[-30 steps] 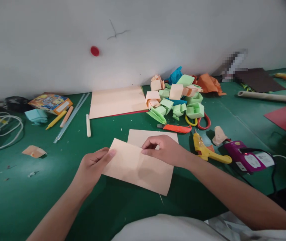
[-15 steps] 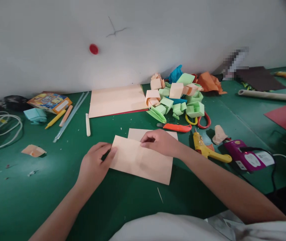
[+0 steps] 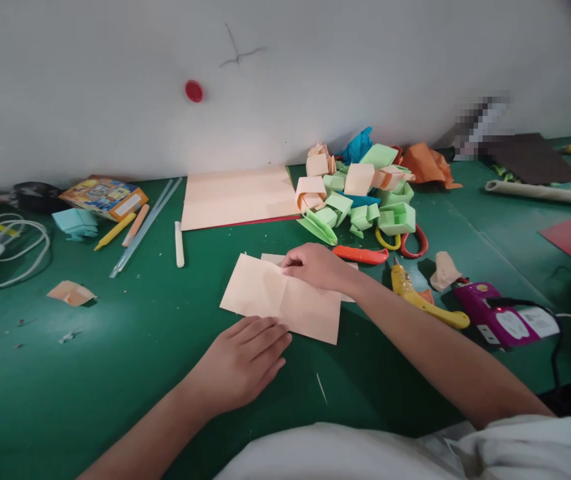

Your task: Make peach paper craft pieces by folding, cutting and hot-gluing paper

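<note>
Likely light and easily creased, the peach paper sheet (image 3: 258,287) suited edge holds: the right hand (image 3: 315,267) pinched its far edge; the left hand (image 3: 245,365), flattened, seemingly touched the near.

Single head-worn view, facing forward and down, near above green table (image 3: 115,360), toward grey wall (image 3: 365,67).

A pale grey wall (image 3: 90,80) rose behind a smooth, deep-green bench (image 3: 115,373). On the wall showed a round red disc (image 3: 194,91) and, up to its right, thin dark branching lines (image 3: 238,59) (three strokes meeting at a point). Soft light left a dull sheen on the bench's left side.
</note>
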{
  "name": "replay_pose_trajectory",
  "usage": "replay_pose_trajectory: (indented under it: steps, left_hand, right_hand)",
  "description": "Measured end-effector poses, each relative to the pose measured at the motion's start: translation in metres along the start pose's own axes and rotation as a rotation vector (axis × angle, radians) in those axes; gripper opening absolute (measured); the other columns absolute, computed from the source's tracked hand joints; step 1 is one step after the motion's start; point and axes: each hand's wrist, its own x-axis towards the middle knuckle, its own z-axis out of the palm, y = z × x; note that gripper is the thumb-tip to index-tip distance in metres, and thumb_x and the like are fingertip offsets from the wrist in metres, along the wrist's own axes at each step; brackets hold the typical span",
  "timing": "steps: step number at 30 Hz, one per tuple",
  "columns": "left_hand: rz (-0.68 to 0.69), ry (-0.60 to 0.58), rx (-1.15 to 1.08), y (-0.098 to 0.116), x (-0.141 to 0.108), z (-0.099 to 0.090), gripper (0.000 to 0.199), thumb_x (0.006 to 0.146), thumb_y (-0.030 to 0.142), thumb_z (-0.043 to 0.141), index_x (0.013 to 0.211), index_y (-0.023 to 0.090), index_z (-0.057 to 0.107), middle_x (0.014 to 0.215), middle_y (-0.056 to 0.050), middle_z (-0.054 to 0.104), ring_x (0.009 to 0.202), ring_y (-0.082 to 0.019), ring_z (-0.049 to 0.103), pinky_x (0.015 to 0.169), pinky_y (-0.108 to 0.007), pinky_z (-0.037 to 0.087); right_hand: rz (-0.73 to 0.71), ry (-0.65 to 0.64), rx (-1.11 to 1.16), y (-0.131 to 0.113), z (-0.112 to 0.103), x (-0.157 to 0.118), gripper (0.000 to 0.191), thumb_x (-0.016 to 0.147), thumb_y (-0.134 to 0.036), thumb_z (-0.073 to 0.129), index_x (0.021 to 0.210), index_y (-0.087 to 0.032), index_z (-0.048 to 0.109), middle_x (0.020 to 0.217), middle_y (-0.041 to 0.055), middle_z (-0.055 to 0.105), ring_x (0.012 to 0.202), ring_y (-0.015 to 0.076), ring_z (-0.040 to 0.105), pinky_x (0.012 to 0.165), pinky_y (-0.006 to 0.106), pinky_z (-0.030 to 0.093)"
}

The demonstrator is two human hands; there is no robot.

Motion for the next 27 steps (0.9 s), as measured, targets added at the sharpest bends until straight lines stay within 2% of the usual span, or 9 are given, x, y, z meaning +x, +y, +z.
replay_pose_trajectory:
  steps: [5, 7, 9, 11, 15, 19, 27]
  left_hand:
    - [-0.137, 0.088, 0.006, -0.018, -0.005, -0.006, 0.027, 0.099, 0.015, 0.058, 0.124, 0.013, 0.068, 0.119, -0.01, 0.076, 0.11, -0.023, 0.07, 0.098, -0.041, 0.058]
    - [-0.137, 0.09, 0.029, -0.019, -0.006, -0.008, 0.026, 0.098, 0.013, 0.059, 0.122, 0.013, 0.069, 0.12, -0.01, 0.076, 0.111, -0.023, 0.07, 0.099, -0.04, 0.058]
    - [-0.094, 0.05, 0.05, -0.014, -0.008, -0.006, 0.028, 0.099, 0.015, 0.057, 0.124, 0.014, 0.069, 0.125, -0.009, 0.075, 0.116, -0.023, 0.069, 0.103, -0.039, 0.057]
    - [-0.056, -0.038, 0.059, -0.007, -0.009, -0.001, 0.037, 0.101, 0.021, 0.054, 0.136, 0.015, 0.064, 0.139, -0.009, 0.069, 0.128, -0.025, 0.064, 0.11, -0.041, 0.053]
    - [-0.058, -0.232, 0.049, 0.002, -0.013, 0.008, 0.064, 0.104, 0.042, 0.048, 0.161, 0.017, 0.034, 0.163, -0.009, 0.042, 0.149, -0.027, 0.043, 0.123, -0.043, 0.039]
    - [-0.091, -0.302, 0.027, 0.0, -0.016, 0.011, 0.071, 0.106, 0.046, 0.043, 0.166, 0.021, 0.013, 0.168, -0.006, 0.031, 0.155, -0.024, 0.033, 0.128, -0.041, 0.03]
    - [-0.103, -0.349, -0.022, 0.0, -0.015, 0.007, 0.068, 0.106, 0.043, 0.044, 0.165, 0.019, 0.02, 0.169, -0.009, 0.029, 0.156, -0.026, 0.031, 0.127, -0.043, 0.03]
  right_hand:
    - [-0.013, -0.011, -0.013, -0.001, 0.0, 0.0, 0.015, 0.093, -0.027, 0.064, 0.088, -0.022, 0.077, 0.097, 0.0024, 0.08, 0.085, 0.0178, 0.071, 0.068, 0.028, 0.044]
    - [-0.016, -0.015, -0.018, -0.001, 0.0, 0.0, 0.015, 0.093, -0.027, 0.064, 0.087, -0.022, 0.077, 0.096, 0.0025, 0.08, 0.085, 0.018, 0.072, 0.068, 0.028, 0.044]
    - [-0.015, -0.018, -0.022, -0.002, -0.001, 0.0, 0.014, 0.093, -0.026, 0.064, 0.086, -0.022, 0.076, 0.096, 0.0026, 0.08, 0.085, 0.018, 0.072, 0.068, 0.028, 0.044]
    - [-0.014, -0.022, -0.027, -0.002, -0.001, 0.0, 0.014, 0.093, -0.026, 0.064, 0.087, -0.022, 0.076, 0.097, 0.0025, 0.08, 0.086, 0.0178, 0.072, 0.069, 0.028, 0.044]
    - [-0.009, -0.035, -0.044, -0.001, 0.0, 0.003, 0.013, 0.093, -0.027, 0.065, 0.087, -0.022, 0.076, 0.098, 0.0021, 0.08, 0.085, 0.017, 0.072, 0.069, 0.027, 0.044]
    - [-0.003, -0.039, -0.088, -0.001, 0.001, 0.005, 0.014, 0.093, -0.027, 0.065, 0.086, -0.023, 0.075, 0.099, 0.0021, 0.08, 0.085, 0.0169, 0.071, 0.066, 0.027, 0.042]
    - [-0.027, 0.007, -0.252, -0.008, 0.006, -0.001, 0.016, 0.097, -0.029, 0.06, 0.09, -0.024, 0.074, 0.096, 0.0019, 0.078, 0.083, 0.0177, 0.067, 0.065, 0.028, 0.038]
